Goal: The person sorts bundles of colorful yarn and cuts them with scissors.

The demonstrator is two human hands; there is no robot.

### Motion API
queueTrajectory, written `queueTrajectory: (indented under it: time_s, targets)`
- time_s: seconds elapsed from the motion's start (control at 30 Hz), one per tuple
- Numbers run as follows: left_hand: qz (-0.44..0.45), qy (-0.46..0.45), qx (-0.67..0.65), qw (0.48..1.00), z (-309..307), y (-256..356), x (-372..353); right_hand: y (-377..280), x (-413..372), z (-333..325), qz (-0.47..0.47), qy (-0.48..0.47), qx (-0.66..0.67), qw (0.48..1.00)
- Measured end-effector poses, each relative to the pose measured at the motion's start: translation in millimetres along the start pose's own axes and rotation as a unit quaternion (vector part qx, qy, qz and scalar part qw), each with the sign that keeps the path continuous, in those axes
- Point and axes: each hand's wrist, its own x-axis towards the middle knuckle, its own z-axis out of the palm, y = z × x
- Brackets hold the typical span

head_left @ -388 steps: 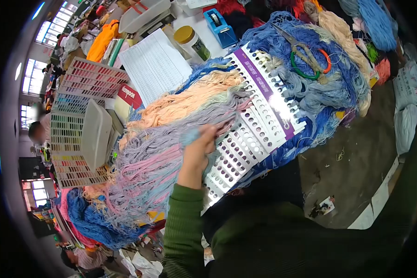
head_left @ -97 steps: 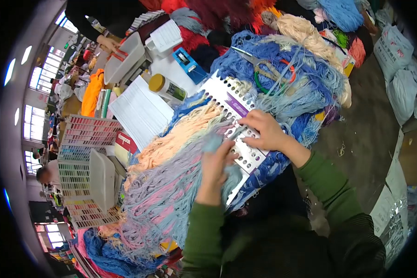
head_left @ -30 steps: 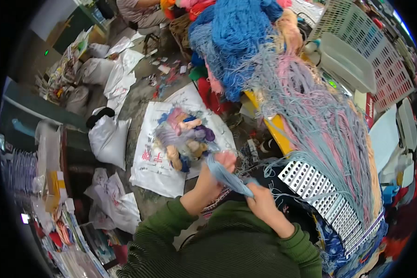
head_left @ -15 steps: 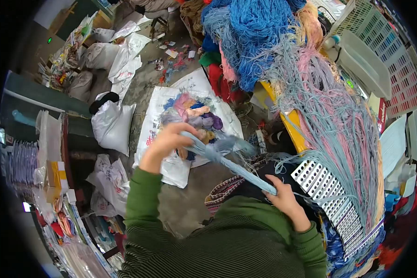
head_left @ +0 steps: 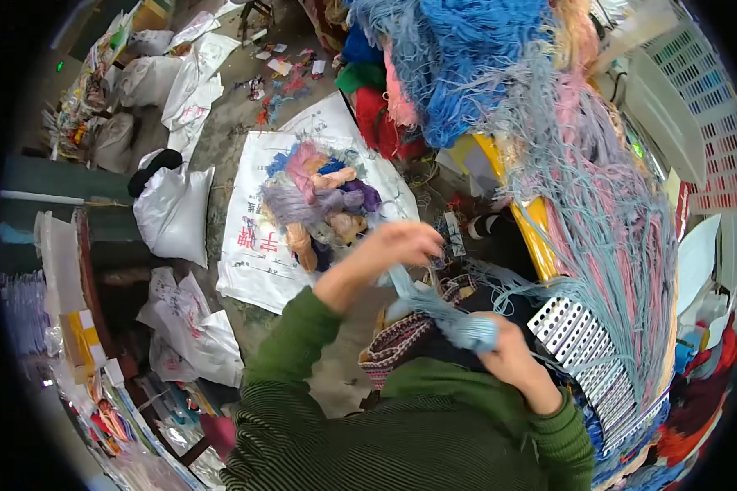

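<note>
A skein of light blue yarn [head_left: 458,324] is bunched and folded in front of my body, no longer stretched straight. My right hand [head_left: 504,350] is wrapped round its near end. Over the far end of the yarn, my left hand [head_left: 409,243] is raised, slightly blurred, fingers loosely extended and seemingly apart from it. To the right, long light blue and pink strands [head_left: 598,188] drape over the table beside a white strip with rows of dark holes [head_left: 577,331]. A patterned knitted cloth [head_left: 389,352] lies under the skein.
Small multicoloured skeins [head_left: 319,192] are piled on a white sack [head_left: 254,262] on the floor. A full white bag [head_left: 176,217] stands to the left. Bright blue yarn [head_left: 483,57] is heaped on the yellow-edged table [head_left: 535,237]. A plastic basket [head_left: 712,106] is at far right.
The blue skein was stretched taut between both hands; now it is slack and bunched at my right hand. My left hand has come off its end and moved right.
</note>
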Motion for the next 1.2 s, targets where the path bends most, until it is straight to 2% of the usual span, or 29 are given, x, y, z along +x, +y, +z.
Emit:
queueTrajectory:
  time_s: [0.03, 0.07, 0.1, 0.13, 0.17, 0.23, 0.27, 0.33, 0.37, 0.43, 0.57, 0.6, 0.67, 0.73, 0.8, 0.9, 1.0, 1.07, 1.17, 1.2]
  targets:
    - [-0.014, 0.151, -0.009, 0.988, -36, -37, 9, 7, -6, -6, 0.027, 0.029, -0.043, 0.998]
    - [-0.035, 0.264, 0.011, 0.964, -74, -81, 14, 6, -11, -11, 0.146, 0.105, 0.05, 0.982]
    - [-0.103, 0.319, 0.05, 0.941, -118, -117, 16, 6, -15, -19, 0.193, 0.152, 0.127, 0.961]
    - [-0.07, 0.373, 0.122, 0.917, -145, -144, 15, 7, -18, -28, 0.225, 0.189, 0.102, 0.95]
    - [-0.098, 0.441, 0.177, 0.874, -185, -186, 16, 19, -28, -31, 0.259, 0.258, 0.169, 0.915]
    - [-0.071, 0.489, 0.141, 0.858, -221, -202, 11, 25, -31, -47, 0.317, 0.322, 0.177, 0.875]
    - [-0.078, 0.485, 0.163, 0.855, -216, -180, 8, 32, -36, -53, 0.333, 0.326, 0.179, 0.867]
    - [-0.127, 0.473, 0.289, 0.822, -251, -199, 17, 51, -41, -58, 0.359, 0.337, 0.186, 0.85]
    - [-0.148, 0.462, 0.353, 0.8, -270, -205, 22, 57, -35, -56, 0.367, 0.364, 0.243, 0.821]
    - [-0.167, 0.413, 0.415, 0.793, -289, -209, 29, 65, -31, -60, 0.385, 0.382, 0.366, 0.756]
    - [-0.178, 0.381, 0.483, 0.768, -310, -220, 37, 66, -14, -55, 0.385, 0.434, 0.297, 0.759]
    - [-0.225, 0.365, 0.464, 0.775, -301, -204, 39, 64, -11, -58, 0.396, 0.43, 0.299, 0.754]
    - [-0.162, 0.408, 0.38, 0.814, -317, -234, 39, 63, -10, -62, 0.421, 0.402, 0.306, 0.753]
    - [-0.11, 0.425, 0.367, 0.82, -350, -287, 39, 59, -6, -62, 0.429, 0.406, 0.298, 0.75]
    - [-0.075, 0.442, 0.445, 0.776, -371, -320, 36, 60, -5, -61, 0.428, 0.402, 0.291, 0.755]
    - [-0.014, 0.359, 0.38, 0.852, -389, -335, 30, 60, -2, -61, 0.413, 0.404, 0.291, 0.763]
    - [-0.225, 0.37, 0.341, 0.834, -359, -275, 31, 57, 0, -62, 0.411, 0.394, 0.286, 0.771]
    - [-0.165, 0.365, 0.286, 0.87, -393, -310, 33, 58, -3, -62, 0.416, 0.386, 0.285, 0.772]
    - [-0.203, 0.372, 0.059, 0.904, -356, -257, 42, 57, 3, -57, 0.415, 0.431, 0.275, 0.752]
    - [-0.221, 0.363, 0.009, 0.905, -355, -253, 41, 56, 1, -61, 0.431, 0.405, 0.283, 0.756]
